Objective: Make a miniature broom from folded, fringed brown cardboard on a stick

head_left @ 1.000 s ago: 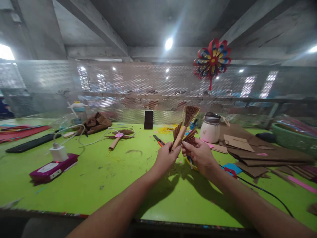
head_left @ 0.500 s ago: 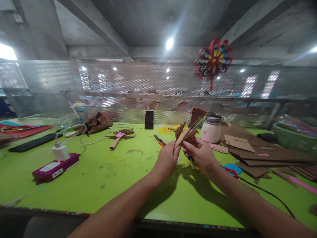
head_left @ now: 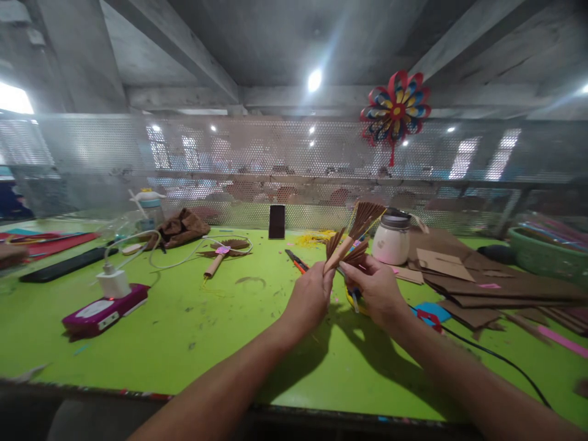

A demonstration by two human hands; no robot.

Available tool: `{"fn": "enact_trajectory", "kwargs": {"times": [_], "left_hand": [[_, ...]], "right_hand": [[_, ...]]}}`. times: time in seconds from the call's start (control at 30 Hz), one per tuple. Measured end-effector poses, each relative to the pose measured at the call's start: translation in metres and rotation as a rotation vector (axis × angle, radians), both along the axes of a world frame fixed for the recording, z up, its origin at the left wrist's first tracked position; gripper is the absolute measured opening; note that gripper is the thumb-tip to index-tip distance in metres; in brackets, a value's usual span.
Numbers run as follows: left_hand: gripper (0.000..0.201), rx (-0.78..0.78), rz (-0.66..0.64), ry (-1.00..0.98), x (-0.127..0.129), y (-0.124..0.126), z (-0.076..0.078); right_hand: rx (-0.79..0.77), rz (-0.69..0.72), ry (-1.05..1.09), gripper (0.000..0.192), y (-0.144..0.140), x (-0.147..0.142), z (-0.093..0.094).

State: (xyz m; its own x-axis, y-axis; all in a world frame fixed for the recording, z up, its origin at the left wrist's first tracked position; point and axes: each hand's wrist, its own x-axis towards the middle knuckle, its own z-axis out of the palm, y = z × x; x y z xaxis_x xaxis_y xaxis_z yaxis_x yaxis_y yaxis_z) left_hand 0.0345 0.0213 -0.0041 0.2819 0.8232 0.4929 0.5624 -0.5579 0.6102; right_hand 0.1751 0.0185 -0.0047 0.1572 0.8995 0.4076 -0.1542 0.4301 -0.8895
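Note:
My left hand (head_left: 311,295) is closed around the lower end of a rolled brown paper handle, part of a pleated brown paper fan (head_left: 369,215) with yellow string at its edges. The fan tilts up and to the right above the table. My right hand (head_left: 374,288) pinches the lower right pleats close to the handle; its fingertips partly hide them. Below the right hand, a yellow and blue tool (head_left: 353,299) lies mostly covered. A utility knife (head_left: 297,261) with orange on it rests just beyond my left hand. Another brown paper fan (head_left: 215,264) with a pink patch lies farther left.
A purple power strip (head_left: 98,315) holds a white charger with a looping cable. Brown paper sheets (head_left: 459,285), a white jar (head_left: 390,239) and a green basket (head_left: 546,254) stand right. A phone (head_left: 276,222) leans upright against the perforated screen (head_left: 220,153).
Both hands keep their hold on the fan in nearly the same place. The fingers of my right hand have shifted slightly at the pleats.

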Motion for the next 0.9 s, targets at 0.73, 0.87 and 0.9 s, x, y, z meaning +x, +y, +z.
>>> {"fn": "enact_trajectory", "kwargs": {"times": [0.73, 0.87, 0.9], "left_hand": [[0.027, -0.046, 0.039, 0.039, 0.0012, 0.0002, -0.0002], [0.027, -0.047, 0.036, 0.017, 0.0010, -0.0015, 0.0007], [0.027, -0.049, 0.034, 0.008, 0.0010, -0.0016, 0.0005]], "right_hand": [[0.013, -0.033, -0.037, 0.030, 0.0021, -0.0020, -0.0005], [0.012, -0.036, -0.040, 0.031, -0.0009, -0.0029, 0.0018], [0.010, -0.037, -0.042, 0.031, -0.0017, -0.0032, 0.0029]]}}
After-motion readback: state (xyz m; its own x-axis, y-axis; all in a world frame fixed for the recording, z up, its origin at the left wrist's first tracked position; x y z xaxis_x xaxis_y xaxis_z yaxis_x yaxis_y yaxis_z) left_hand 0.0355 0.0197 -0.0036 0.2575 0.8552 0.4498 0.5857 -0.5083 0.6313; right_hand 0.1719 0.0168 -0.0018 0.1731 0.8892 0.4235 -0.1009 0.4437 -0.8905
